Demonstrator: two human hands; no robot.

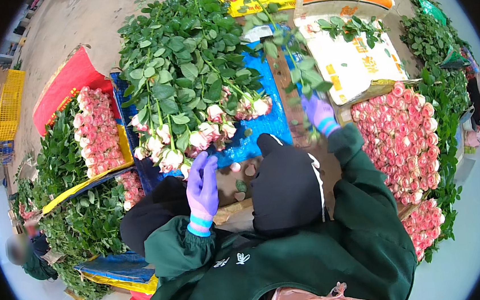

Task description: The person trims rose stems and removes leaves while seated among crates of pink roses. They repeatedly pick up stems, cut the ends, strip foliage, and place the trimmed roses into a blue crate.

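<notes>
Purple gloves cover both hands of a person in a dark green jacket, seen from above through a fisheye lens that bends everything toward the rim. The left hand (202, 183) is raised with fingers straight and close together, resting against the lowest blooms of a pile of pale pink roses (193, 136); whether it grips a stem cannot be made out, as the palm faces away. The roses lie heads toward the person, on a blue sheet (261, 126) over the work table, their long leafy stems fanning upward and hiding most of the sheet.

The right hand (319, 113) reaches further out, just beside a single leafy stem (295, 59) that runs up over a strip of brown wood. Its fingers are bent and blurred, so it is unclear whether they pinch the stem or only touch it.

A black hood-like shape (286, 183) sits between the two arms and blocks the table's near edge; a few loose petals (241, 178) show beside it.

To the right, a box of tightly packed pink rose heads (402, 141) is partly cut off by the sleeve. To the left, more packed roses (98, 131) lie beside a red-lined box, with heaps of green leaves (83, 221) below. A white cardboard carton (352, 63) lies beyond the right hand.
</notes>
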